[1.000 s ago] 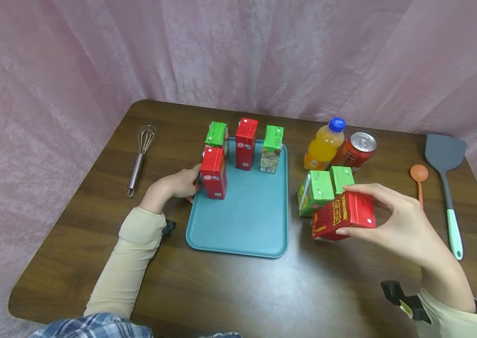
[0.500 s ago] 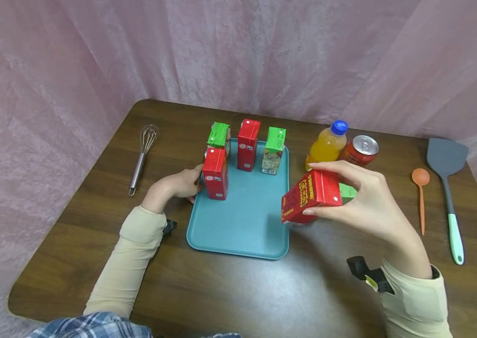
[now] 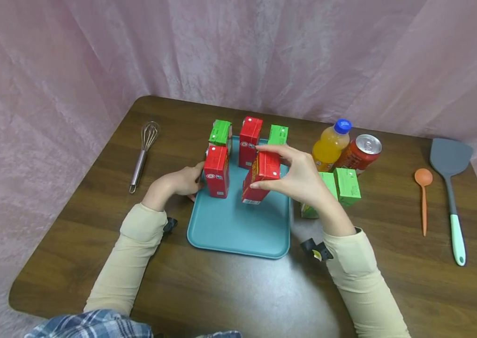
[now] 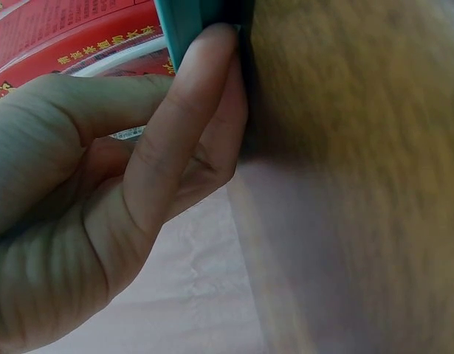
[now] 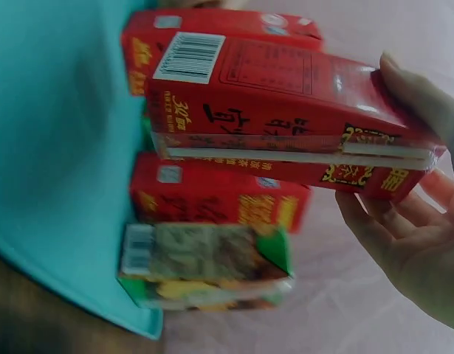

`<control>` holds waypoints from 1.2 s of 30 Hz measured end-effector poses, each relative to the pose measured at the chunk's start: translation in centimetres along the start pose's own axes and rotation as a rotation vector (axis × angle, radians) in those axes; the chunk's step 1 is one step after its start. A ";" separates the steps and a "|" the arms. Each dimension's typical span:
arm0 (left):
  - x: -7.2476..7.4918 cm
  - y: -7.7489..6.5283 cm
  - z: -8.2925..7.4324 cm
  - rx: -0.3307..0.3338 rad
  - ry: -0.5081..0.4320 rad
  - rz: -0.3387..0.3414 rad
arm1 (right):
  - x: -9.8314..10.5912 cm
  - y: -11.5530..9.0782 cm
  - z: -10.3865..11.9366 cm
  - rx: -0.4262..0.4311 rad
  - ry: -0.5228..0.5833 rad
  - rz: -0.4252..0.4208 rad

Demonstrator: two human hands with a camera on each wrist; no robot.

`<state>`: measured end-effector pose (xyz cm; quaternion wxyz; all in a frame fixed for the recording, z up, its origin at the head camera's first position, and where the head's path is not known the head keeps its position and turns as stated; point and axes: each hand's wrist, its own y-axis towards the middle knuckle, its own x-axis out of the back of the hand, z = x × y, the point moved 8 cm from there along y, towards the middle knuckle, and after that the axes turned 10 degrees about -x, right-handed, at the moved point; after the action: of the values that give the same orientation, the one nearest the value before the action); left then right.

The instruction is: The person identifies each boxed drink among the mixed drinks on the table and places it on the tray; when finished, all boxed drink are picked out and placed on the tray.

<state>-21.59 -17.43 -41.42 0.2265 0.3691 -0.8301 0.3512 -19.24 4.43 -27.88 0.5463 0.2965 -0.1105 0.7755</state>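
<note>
My right hand point(image 3: 299, 176) holds a red drink carton point(image 3: 265, 171) by its upper part, between thumb and fingers. The carton tilts above the blue tray point(image 3: 238, 239); the right wrist view shows its barcoded base point(image 5: 190, 57) and a straight straw along one side. At the tray's left edge, my left hand point(image 3: 183, 180) grips the rim, and the left wrist view shows fingers point(image 4: 190, 96) against it. On the tray stand a front red carton point(image 3: 216, 173), a back red carton point(image 3: 249, 143), a left green carton point(image 3: 220, 133) and a right green carton point(image 3: 278, 134), partly hidden.
Right of the tray stand two green cartons point(image 3: 348, 187), an orange drink bottle point(image 3: 330, 145) and a red can point(image 3: 359, 152). Farther right lie an orange spoon point(image 3: 423, 188) and a grey spatula point(image 3: 450, 164). A whisk point(image 3: 143, 152) lies left. A pink curtain hangs behind.
My right hand has carried the red drink carton leftward from beside the green cartons to above the tray. My left hand has stayed at the tray's left edge.
</note>
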 end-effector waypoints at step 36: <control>0.2 -0.1 -0.2 -0.024 0.006 -0.002 | 3.9 -2.3 -2.4 0.065 -0.186 -0.140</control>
<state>-21.61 -17.39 -41.10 0.2339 0.3662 -0.8332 0.3419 -18.81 9.51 -27.88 0.5766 0.3918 -0.1147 0.7077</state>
